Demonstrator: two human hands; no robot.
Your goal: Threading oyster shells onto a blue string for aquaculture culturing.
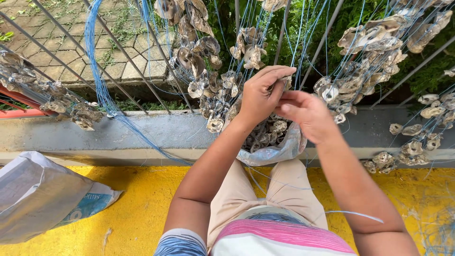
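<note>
Knees pinch a clear bag (277, 150) of oyster shells under my hands. My left hand (259, 95) pinches a shell (286, 81) on blue line (303, 47); my right hand (308, 113) meets it, its grip hidden. Beyond, shell strings (204, 71) hang on railing (327, 33). I judge a slip could tangle lines or drop the shell.

Rough, chalky oyster shells (215, 124) hang on thin glossy blue nylon line (97, 71) from matt grey metal railing bars (320, 45); a crinkled shiny plastic bag (279, 150) holds more; the floor (142, 204) is rough yellow-painted concrete
</note>
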